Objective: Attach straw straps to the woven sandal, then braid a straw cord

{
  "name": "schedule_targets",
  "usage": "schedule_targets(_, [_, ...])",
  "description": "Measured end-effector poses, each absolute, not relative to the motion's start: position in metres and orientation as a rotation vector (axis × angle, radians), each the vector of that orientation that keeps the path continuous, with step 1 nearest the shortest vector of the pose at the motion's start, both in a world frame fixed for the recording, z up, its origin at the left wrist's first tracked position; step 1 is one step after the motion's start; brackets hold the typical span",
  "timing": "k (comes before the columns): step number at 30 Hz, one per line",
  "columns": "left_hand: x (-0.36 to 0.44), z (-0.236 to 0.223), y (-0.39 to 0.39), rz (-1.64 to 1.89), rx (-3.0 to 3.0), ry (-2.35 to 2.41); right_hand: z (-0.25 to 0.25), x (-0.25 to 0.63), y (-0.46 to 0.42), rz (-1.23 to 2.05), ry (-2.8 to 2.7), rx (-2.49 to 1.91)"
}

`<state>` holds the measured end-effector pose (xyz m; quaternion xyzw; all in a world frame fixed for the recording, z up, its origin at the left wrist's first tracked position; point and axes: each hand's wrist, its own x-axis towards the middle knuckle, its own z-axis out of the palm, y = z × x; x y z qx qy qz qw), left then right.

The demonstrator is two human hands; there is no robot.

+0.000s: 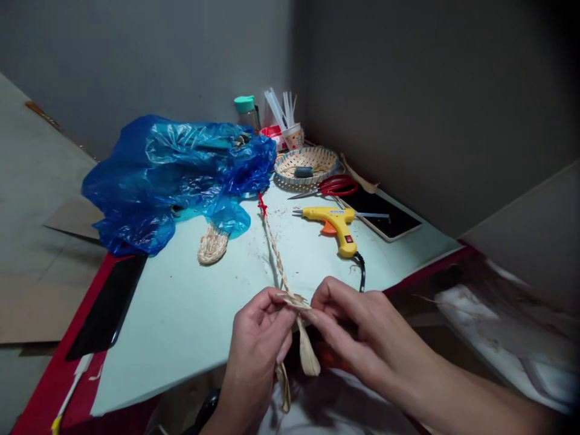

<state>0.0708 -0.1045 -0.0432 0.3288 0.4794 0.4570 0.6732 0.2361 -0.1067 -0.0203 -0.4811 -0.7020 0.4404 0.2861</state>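
Observation:
A thin braid of pale dried husk strips [274, 249] runs from a red tie [262, 205] on the table toward me. At its near end, my left hand [265, 329] pinches the strands between thumb and fingers. My right hand [347, 320] grips a strip of the same husk with thumb and forefinger, close beside the left. Loose husk tails [309, 350] hang below both hands, past the table's front edge. Fingers partly cover the spot where the strands cross.
Right of the braid lie a yellow glue gun [333, 216], red-handled scissors [338, 186] and a dark-screened tablet [385, 211]. Farther back stand a woven basket [307, 151] and a cup of glue sticks [293, 136]. A blue plastic bag [181, 175] and coiled braided piece [212, 244] lie left.

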Motion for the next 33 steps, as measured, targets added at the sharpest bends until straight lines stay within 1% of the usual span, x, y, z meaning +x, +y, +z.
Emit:
schedule_targets(6, [0.069, -0.045, -0.102, 1.021, 0.741, 1.117, -0.033, 0.231, -0.110, 0.975, -2.049, -1.399])
schedule_targets(12, [0.069, -0.043, -0.104, 1.002, 0.713, 1.141, -0.033, 0.232, -0.110, 0.914, -2.080, -1.427])
schedule_targets(18, [0.073, -0.041, -0.103, 1.059, 0.691, 1.149, -0.039, 0.233, -0.112, 0.623, -2.360, -1.386])
schedule_targets(20, [0.074, -0.040, -0.103, 1.103, 0.661, 1.123, -0.038, 0.236, -0.113, 0.690, -2.382, -1.350])
schedule_targets(24, [0.075, -0.039, -0.104, 1.161, 0.594, 1.123, -0.028, 0.250, -0.121, 0.889, -2.216, -1.326])
schedule_targets(28, [0.076, -0.038, -0.105, 1.191, 0.573, 1.147, -0.029, 0.277, -0.140, 0.948, -2.115, -1.340])
schedule_targets(33, [0.079, -0.037, -0.106, 1.213, 0.559, 1.153, -0.052, 0.313, -0.163, 0.908, -2.048, -1.475])
